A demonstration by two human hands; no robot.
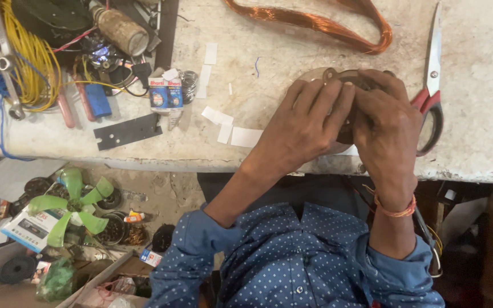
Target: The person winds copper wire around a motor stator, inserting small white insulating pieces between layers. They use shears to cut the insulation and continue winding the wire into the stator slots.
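Both your hands clasp a round metal part (338, 77) on the workbench (486, 102): your left hand (300, 128) covers its left side, your right hand (386, 122) its right. Red-handled scissors (432, 85) lie just right; copper wire coil (315, 23) sits beyond.

scissors (432, 74), copper wire coil (320, 23), green fan (72, 205)

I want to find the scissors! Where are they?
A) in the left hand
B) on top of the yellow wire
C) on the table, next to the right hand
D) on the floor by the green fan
C: the scissors lie on the table, their red handles just beside the right hand.
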